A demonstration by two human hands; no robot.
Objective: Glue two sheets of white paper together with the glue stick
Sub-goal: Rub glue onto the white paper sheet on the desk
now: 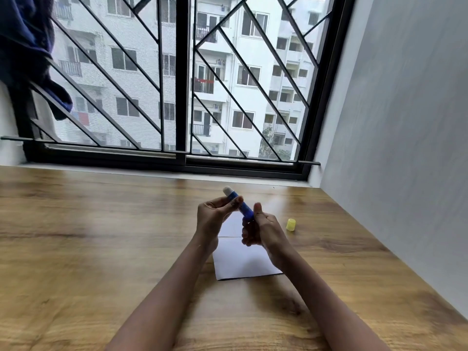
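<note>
Hovering above the white paper sheets (240, 262), the uncapped blue plastic glue stick (245, 211) is being pinched by the left hand (212, 219) and clasped at its base by the right hand (262, 230). Judged light and rigid; grip the barrel.

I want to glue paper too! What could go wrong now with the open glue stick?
Both the left hand and the right hand hold the glue stick, so nothing pins the paper sheets; they might slide when rubbed. The bare white glue tip could smear skin or the table. The yellow cap lies loose and might roll away, letting the glue dry.
</note>
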